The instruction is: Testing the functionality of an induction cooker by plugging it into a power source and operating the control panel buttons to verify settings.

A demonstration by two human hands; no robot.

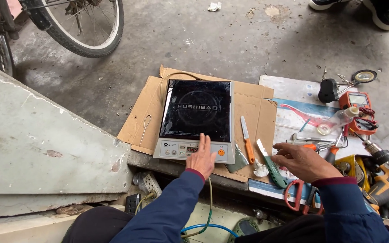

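Nearest us, the left hand (202,157) lies spread flat on the induction cooker (196,119), fingers on its control strip. Just right of it, the right hand (303,161) hovers half-curled, holding nothing, beside the green utility knife (271,166), whose long axis runs toward the person.

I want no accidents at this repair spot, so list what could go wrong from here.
1. The right hand rests by the green utility knife, whose blade looks extended; a careless reach could cut it.
2. The orange-handled knife lies bare beside the induction cooker, close to the left hand on its control panel.
3. The cooker overhangs the cardboard near the ledge; a push might tip it off.
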